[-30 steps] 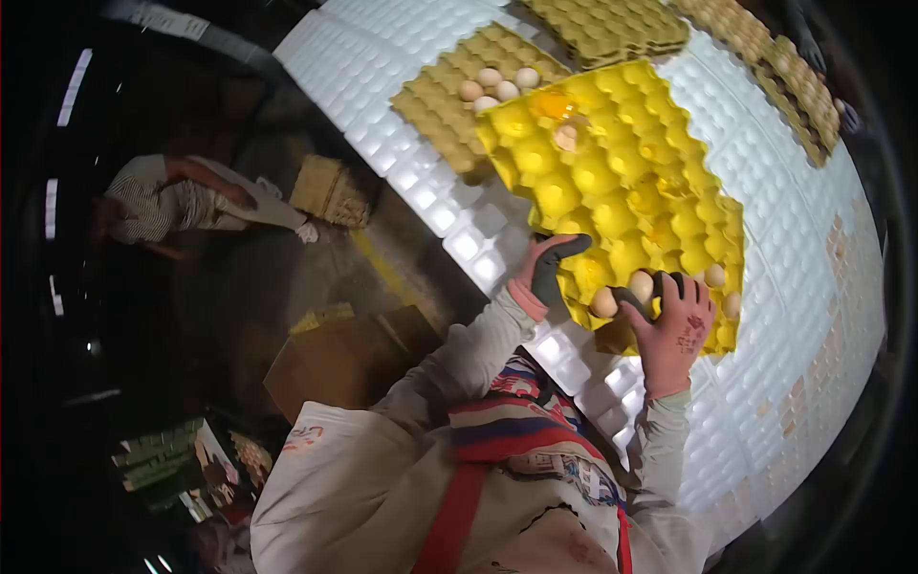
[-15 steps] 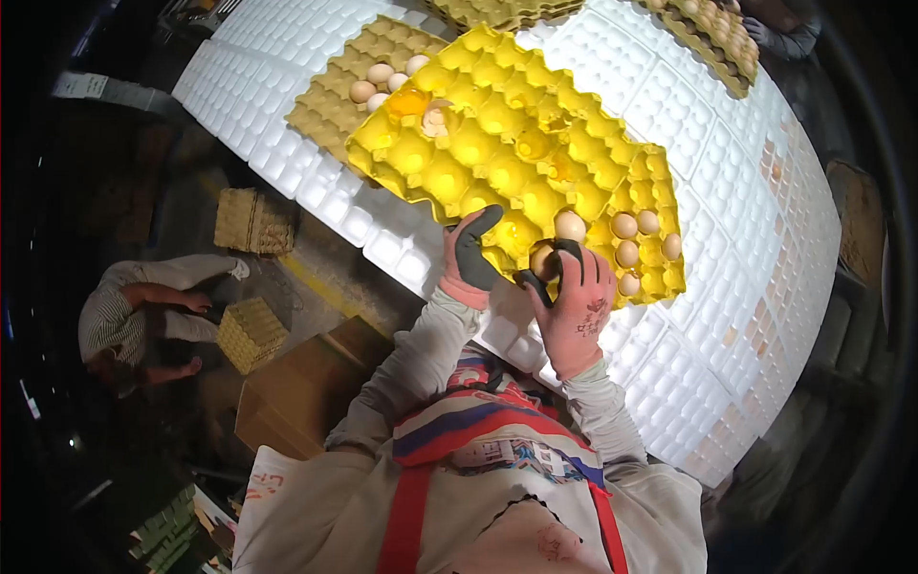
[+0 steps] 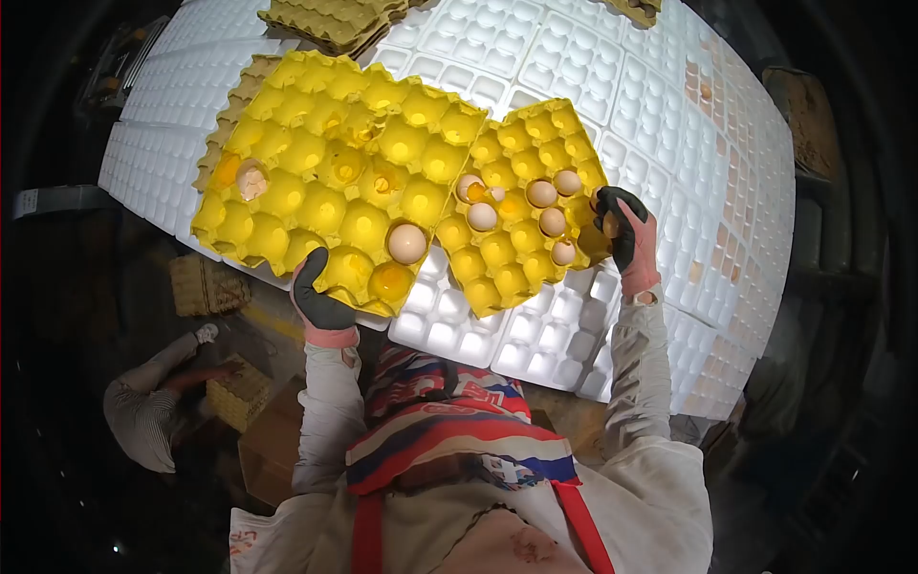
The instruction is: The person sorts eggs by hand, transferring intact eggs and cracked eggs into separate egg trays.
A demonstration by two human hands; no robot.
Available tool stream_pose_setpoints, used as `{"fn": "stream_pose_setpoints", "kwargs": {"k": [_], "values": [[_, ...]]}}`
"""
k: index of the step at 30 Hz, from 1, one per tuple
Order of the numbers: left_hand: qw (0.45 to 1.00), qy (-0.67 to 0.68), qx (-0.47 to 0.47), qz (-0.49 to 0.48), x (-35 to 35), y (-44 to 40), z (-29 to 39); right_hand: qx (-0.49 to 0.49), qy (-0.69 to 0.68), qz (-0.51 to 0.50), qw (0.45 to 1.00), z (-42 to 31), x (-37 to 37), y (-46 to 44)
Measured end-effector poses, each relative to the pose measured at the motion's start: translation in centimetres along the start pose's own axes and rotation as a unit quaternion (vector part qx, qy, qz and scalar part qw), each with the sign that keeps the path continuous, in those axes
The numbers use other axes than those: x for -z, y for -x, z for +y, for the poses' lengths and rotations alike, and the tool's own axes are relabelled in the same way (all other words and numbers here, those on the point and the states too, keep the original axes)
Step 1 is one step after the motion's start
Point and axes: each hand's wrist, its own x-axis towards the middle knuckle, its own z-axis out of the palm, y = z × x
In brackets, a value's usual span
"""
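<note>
My left hand [image 3: 323,298], in a pink and dark glove, grips the near edge of a large yellow egg tray [image 3: 287,206], thumb on top. A whole egg [image 3: 407,243] sits near the tray's right side, with spilled yolk [image 3: 390,279] below it and a broken shell [image 3: 251,181] at the far left. My right hand [image 3: 631,239] is closed around a brownish egg [image 3: 610,226], beside the right edge of a second yellow tray [image 3: 497,253]. That tray holds several eggs, among them one egg [image 3: 541,194] near its middle, and some yolk.
White moulded trays [image 3: 564,57] cover the curved-looking table. Stacked brown egg trays [image 3: 335,24] lie at the back. At lower left, a person [image 3: 143,411] is beside a tray stack [image 3: 237,392] and a cardboard box [image 3: 273,445].
My right hand has moved right with an egg, from the large tray to the second tray's right edge. The view has shifted, and more of the second tray and its eggs shows.
</note>
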Motion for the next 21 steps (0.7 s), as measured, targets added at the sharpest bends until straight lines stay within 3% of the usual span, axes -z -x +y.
{"fn": "stream_pose_setpoints", "kwargs": {"k": [2,3,4,7,11,15,16,17,19,20,21], "values": [[1.000,-0.003,-0.010,0.023,-0.1,0.5,0.8,0.060,0.218,0.021,0.974,0.8,-0.7,-1.7],[0.999,-0.004,-0.017,0.035,0.2,0.7,1.2,0.111,0.352,0.025,0.929,1.1,-1.4,-2.2],[0.999,-0.005,-0.024,0.049,0.4,0.8,1.0,0.159,0.554,0.059,0.815,-0.5,-3.5,-1.9],[0.999,0.014,-0.006,0.040,0.9,0.9,1.3,0.098,0.732,0.015,0.674,-1.6,-6.4,-2.2],[0.993,-0.043,-0.027,0.106,1.3,1.3,1.0,0.018,0.699,-0.041,0.713,-3.1,-6.7,-4.2],[0.990,-0.049,-0.046,0.126,-0.5,1.8,1.6,0.136,0.549,-0.015,0.825,-1.9,-2.9,-5.6],[0.990,-0.057,-0.045,0.124,-0.8,1.9,1.7,0.030,0.359,-0.038,0.932,-2.0,-1.7,-6.1],[0.990,-0.063,-0.046,0.119,-0.4,2.3,2.3,-0.017,0.219,-0.054,0.974,-1.2,-0.5,-6.5],[0.980,-0.092,-0.087,0.156,3.2,5.9,5.3,-0.015,-0.024,-0.109,0.994,-1.8,-1.4,-2.6],[0.985,-0.069,-0.080,0.139,3.8,6.5,6.1,-0.046,-0.179,-0.118,0.976,-1.2,-1.7,-2.2],[0.988,-0.049,-0.074,0.124,4.1,7.1,6.9,-0.028,-0.294,-0.226,0.928,-0.5,-1.1,-2.9]]}}
